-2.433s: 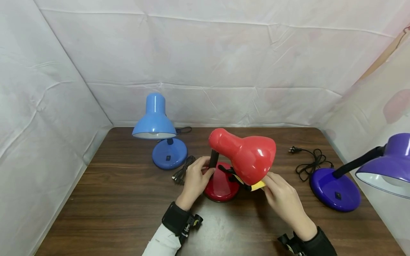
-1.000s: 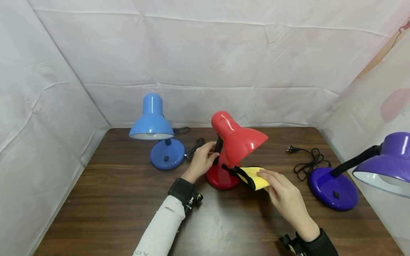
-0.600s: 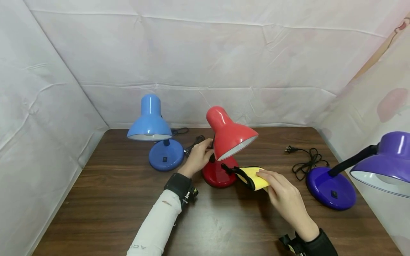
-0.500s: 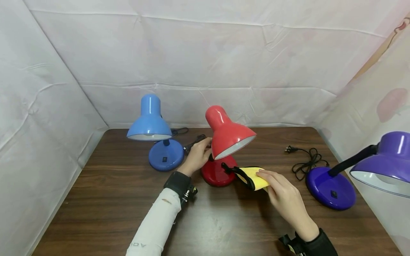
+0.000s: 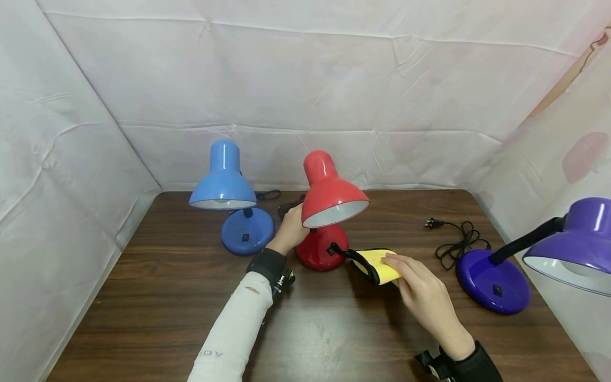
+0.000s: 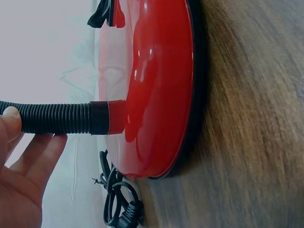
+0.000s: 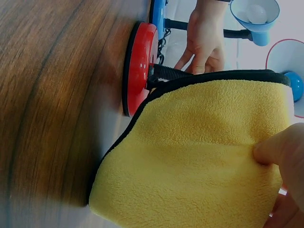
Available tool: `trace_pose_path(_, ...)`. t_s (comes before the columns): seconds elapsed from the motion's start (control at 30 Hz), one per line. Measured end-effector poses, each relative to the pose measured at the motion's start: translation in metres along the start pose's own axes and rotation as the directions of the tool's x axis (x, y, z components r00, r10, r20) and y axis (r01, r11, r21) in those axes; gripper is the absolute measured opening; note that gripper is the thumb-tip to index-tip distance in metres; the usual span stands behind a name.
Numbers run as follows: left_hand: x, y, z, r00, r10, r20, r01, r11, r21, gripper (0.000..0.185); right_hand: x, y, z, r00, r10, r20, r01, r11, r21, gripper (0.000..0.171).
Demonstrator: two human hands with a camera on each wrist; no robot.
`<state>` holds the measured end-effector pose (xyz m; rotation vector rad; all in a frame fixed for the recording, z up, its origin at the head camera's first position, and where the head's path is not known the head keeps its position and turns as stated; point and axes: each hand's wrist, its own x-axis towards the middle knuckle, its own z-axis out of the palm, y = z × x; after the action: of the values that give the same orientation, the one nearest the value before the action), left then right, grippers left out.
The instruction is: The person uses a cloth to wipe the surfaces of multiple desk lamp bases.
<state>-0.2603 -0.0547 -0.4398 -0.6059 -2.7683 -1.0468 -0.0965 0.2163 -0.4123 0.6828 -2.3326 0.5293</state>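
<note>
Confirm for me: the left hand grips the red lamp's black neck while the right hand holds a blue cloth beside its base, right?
Not quite: the cloth is yellow with a black edge, as the right wrist view shows. The rest stands: the left hand grips the red lamp by its neck, and the right hand holds the cloth beside its base.

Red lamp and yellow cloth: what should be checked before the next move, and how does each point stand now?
1. Left hand on the red lamp: ok; its fingers are at the black ribbed neck.
2. Lamp base flat on the table: ok.
3. Right hand holds the yellow cloth: ok; the thumb presses into it.
4. Cloth touching the lamp: cannot tell; its black edge lies right by the base.
5. Blue lamp and purple lamp stand apart from the red one: ok.
6. Loose cord away from both hands: ok.
</note>
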Motion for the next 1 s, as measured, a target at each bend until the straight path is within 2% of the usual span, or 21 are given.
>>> trace_pose_path(0.23,0.005,0.002,0.002,0.990,-0.126,0.061,0.127,0.992,-0.022,0.021,0.000,0.001,0.001,1.000,-0.001,-0.009,0.001,1.000,0.010,0.038)
trace_pose_path(0.33,0.007,0.002,0.003,0.987,-0.148,0.068,0.151,0.988,-0.037,0.019,-0.001,0.002,0.002,1.000,0.000,-0.011,0.000,1.000,0.013,0.038)
trace_pose_path(0.43,0.009,0.003,0.003,0.987,-0.145,0.070,0.147,0.989,-0.026,0.018,-0.001,0.002,0.002,1.000,0.000,-0.012,0.000,1.000,0.012,0.039)
trace_pose_path(0.53,0.011,0.002,0.004,0.996,-0.082,0.043,0.082,0.997,0.005,0.018,-0.002,0.003,0.002,1.000,0.001,-0.013,-0.001,1.000,0.011,0.039)
trace_pose_path(0.63,0.013,0.000,0.006,1.000,0.012,-0.004,-0.012,1.000,0.013,0.021,-0.002,0.003,0.002,1.000,0.004,-0.012,-0.004,1.000,0.009,0.039)
trace_pose_path(0.77,0.016,-0.002,0.008,0.994,0.101,-0.046,-0.101,0.995,0.012,0.022,-0.001,0.003,0.002,1.000,0.004,-0.012,-0.004,1.000,0.012,0.039)
trace_pose_path(0.83,0.018,-0.002,0.008,0.988,0.140,-0.061,-0.136,0.989,0.060,0.020,-0.001,0.003,0.002,1.000,0.004,-0.014,-0.004,1.000,0.014,0.039)
trace_pose_path(0.87,0.019,-0.003,0.008,0.984,0.161,-0.070,-0.154,0.984,0.091,0.019,-0.001,0.003,0.002,1.000,0.003,-0.016,-0.003,1.000,0.016,0.039)
trace_pose_path(0.93,0.020,-0.004,0.009,0.973,0.221,-0.067,-0.199,0.949,0.244,0.016,0.000,0.003,0.002,1.000,0.003,-0.017,-0.003,1.000,0.017,0.039)
trace_pose_path(1.0,0.023,-0.006,0.009,0.963,0.257,-0.076,-0.221,0.922,0.317,0.015,0.000,0.003,0.002,1.000,0.003,-0.019,-0.003,1.000,0.020,0.039)
